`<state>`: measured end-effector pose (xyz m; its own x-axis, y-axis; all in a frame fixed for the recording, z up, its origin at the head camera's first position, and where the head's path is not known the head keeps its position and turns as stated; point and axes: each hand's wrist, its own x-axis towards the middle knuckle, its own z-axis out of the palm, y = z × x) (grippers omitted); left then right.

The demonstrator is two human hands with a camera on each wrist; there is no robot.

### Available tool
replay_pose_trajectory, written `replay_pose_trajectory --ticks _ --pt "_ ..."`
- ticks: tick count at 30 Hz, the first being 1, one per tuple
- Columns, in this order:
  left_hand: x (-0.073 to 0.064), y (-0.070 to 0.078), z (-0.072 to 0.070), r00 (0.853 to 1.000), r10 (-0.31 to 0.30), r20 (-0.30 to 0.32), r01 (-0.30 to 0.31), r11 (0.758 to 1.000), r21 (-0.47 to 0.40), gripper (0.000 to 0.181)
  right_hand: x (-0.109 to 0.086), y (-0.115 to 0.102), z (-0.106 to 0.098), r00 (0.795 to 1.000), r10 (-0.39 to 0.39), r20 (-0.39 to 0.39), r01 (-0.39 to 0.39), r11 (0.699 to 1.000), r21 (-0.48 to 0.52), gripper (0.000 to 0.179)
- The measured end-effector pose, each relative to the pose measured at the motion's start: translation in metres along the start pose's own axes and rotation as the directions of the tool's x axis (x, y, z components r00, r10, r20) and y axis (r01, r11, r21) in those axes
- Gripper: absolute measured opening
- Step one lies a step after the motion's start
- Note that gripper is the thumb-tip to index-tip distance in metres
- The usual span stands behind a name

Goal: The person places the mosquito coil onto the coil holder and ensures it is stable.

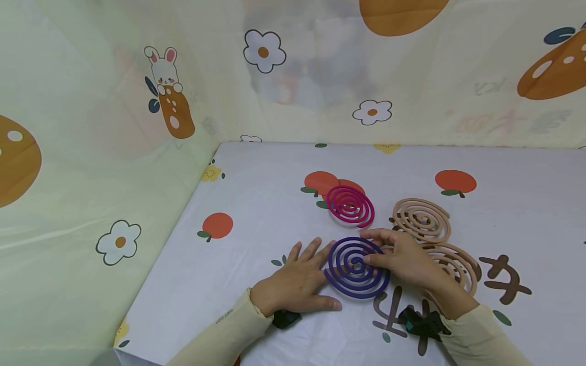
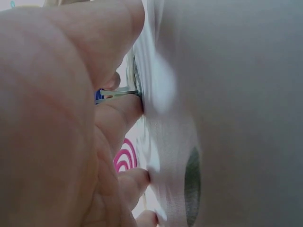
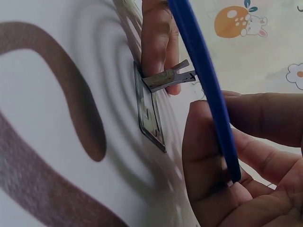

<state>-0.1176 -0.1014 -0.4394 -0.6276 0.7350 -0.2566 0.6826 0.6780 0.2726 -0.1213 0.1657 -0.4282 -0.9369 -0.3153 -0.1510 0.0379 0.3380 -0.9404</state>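
My right hand (image 1: 407,259) pinches a dark blue mosquito coil (image 1: 357,263) near its centre, thumb on top and fingers at its edge and underneath. In the right wrist view the coil is edge-on, held above the cloth. Below it stands a small metal coil stand (image 3: 163,80) with a flat base and an upright prong whose tip meets or nearly meets the coil's underside. My left hand (image 1: 297,282) rests palm down with spread fingers left of the coil. Its fingertips (image 3: 154,52) lie beside the stand; whether they touch it I cannot tell.
A pink mosquito coil (image 1: 350,203) sits raised behind the blue one, casting a shadow. To the right lie two tan coils (image 1: 423,219), one nearer and partly behind my right wrist. Printed cloth covers the table (image 1: 265,198) and the walls at the back and left.
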Motion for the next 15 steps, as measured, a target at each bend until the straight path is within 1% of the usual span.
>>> replay_pose_trajectory --ticks 5,8,15 --pt "0.0003 0.0003 -0.0002 1.000 0.001 -0.001 -0.001 1.000 0.002 0.080 -0.0001 0.0015 -0.0002 1.000 -0.014 0.025 0.013 0.999 0.035 0.051" --pt "0.0003 0.0004 -0.0002 1.000 0.001 0.002 -0.001 1.000 0.004 0.079 0.0003 0.0028 -0.0001 0.999 -0.019 0.033 0.018 0.999 0.032 0.051" --pt "0.0004 0.0006 -0.0005 1.000 0.000 0.008 0.000 1.000 0.005 0.079 0.0010 0.0039 0.0019 1.000 -0.018 -0.003 0.018 1.000 -0.016 0.049"
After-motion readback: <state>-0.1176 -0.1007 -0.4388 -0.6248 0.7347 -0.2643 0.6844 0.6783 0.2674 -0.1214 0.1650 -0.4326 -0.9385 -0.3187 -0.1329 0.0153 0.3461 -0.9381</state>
